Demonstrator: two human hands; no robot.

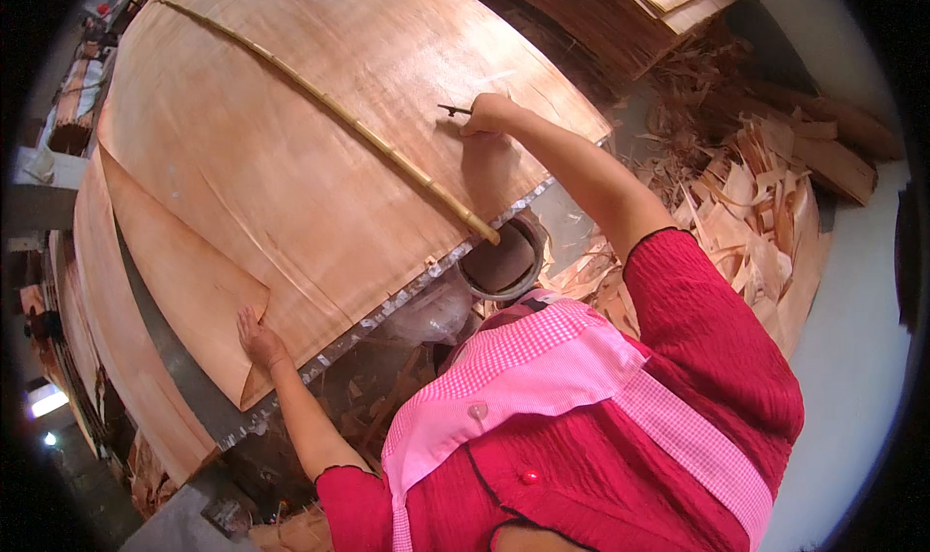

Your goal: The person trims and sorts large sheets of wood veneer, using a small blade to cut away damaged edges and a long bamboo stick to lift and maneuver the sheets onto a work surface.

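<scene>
A wide sheet of pale reddish wood veneer (252, 136) covers the worktable, with a narrow folded-back strip (184, 242) along its left side. My left hand (262, 337) touches that folded part near the front corner, fingers stretched out. A long bamboo stick (349, 121) lies diagonally across the sheet. Right of the stick, my right hand (489, 116) grips a small dark tool (453, 109) just above the veneer; its exact kind is too small to tell.
Veneer stacks (649, 5) stand at the back right, over heaps of torn scraps (746, 213). A round container (499, 261) sits under the table's front edge (378, 310). Another strip of veneer (116, 339) lies at the left, with more stacks beyond.
</scene>
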